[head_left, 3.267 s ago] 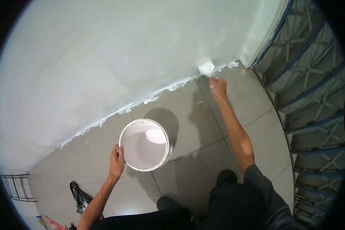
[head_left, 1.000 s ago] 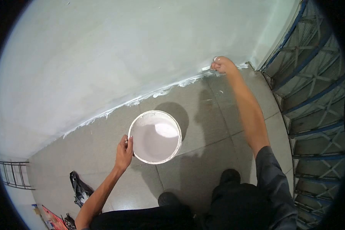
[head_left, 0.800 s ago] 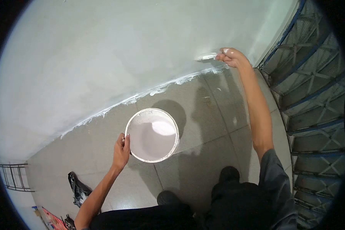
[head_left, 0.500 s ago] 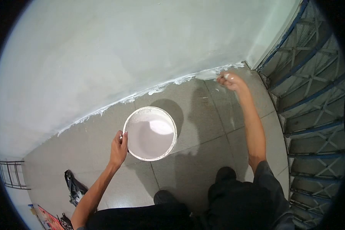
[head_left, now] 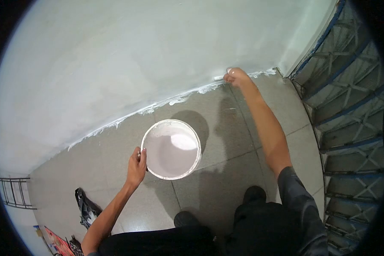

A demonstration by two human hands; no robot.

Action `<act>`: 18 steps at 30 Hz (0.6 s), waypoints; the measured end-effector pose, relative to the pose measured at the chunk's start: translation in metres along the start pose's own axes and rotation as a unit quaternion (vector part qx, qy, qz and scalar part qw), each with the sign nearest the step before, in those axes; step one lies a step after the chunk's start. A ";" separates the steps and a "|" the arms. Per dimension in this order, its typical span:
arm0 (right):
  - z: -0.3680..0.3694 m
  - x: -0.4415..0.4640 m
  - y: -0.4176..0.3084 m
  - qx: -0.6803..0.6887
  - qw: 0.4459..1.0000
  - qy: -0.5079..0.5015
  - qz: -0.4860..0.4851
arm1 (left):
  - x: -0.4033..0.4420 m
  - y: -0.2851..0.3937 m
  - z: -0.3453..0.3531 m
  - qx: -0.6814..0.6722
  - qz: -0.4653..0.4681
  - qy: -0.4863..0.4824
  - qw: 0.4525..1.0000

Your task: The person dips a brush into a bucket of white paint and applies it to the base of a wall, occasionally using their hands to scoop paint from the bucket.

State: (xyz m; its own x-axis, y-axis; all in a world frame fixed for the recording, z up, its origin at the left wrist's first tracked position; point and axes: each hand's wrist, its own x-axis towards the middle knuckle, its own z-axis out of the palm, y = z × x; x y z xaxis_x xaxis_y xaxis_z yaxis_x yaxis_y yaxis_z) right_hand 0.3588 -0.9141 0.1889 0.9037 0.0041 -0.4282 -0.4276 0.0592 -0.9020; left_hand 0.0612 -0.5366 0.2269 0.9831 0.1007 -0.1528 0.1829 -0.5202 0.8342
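Observation:
My left hand [head_left: 137, 167] is closed on the rim of a round white bucket [head_left: 199, 158] at its left side. Pale, whitish paint [head_left: 164, 155] fills the inside of the bucket. My right hand [head_left: 237, 77] is closed at the foot of the wall, with white smears on the fingers. From it a white-coated paintbrush [head_left: 218, 78] points left against the wall's base; its handle is hidden in the fist. Wet white paint [head_left: 179, 100] runs in a ragged line where the wall [head_left: 128, 55] meets the floor.
Grey tiles [head_left: 226, 170] cover the floor. A folding metal gate [head_left: 350, 115] with blue bars stands at the right. A black plastic bag [head_left: 86, 209] lies at the lower left, near a dark metal rack [head_left: 16, 193]. My shoes [head_left: 254, 194] are below the bucket.
My right hand has moved left and up, from the floor edge to the base of the wall. My left hand still holds the bucket; the whole view has shifted slightly.

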 end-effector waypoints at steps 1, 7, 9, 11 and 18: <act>-0.012 0.009 -0.005 -0.041 0.998 -0.036 -0.040 | -0.001 0.000 0.000 0.004 0.002 0.003 1.000; -0.029 -0.086 -0.039 0.057 0.993 -0.075 -0.075 | 0.000 -0.003 -0.001 0.009 0.018 0.001 1.000; -0.035 -0.111 -0.029 0.050 0.996 -0.054 -0.059 | 0.000 -0.002 -0.002 0.000 0.008 0.000 1.000; -0.044 -0.128 -0.020 0.080 0.995 -0.060 -0.020 | -0.001 -0.003 -0.001 -0.004 0.005 0.003 1.000; 0.002 -0.054 0.043 0.030 0.999 -0.022 -0.006 | 0.001 -0.008 0.000 -0.010 0.002 0.006 1.000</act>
State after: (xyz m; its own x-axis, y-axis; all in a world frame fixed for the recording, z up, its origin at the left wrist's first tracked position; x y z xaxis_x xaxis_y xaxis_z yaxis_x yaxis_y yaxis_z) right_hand 0.2918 -0.9095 0.1737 0.9091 0.0478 -0.4139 -0.4166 0.1186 -0.9013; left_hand 0.0605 -0.5327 0.2203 0.9835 0.1095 -0.1438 0.1796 -0.5028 0.8456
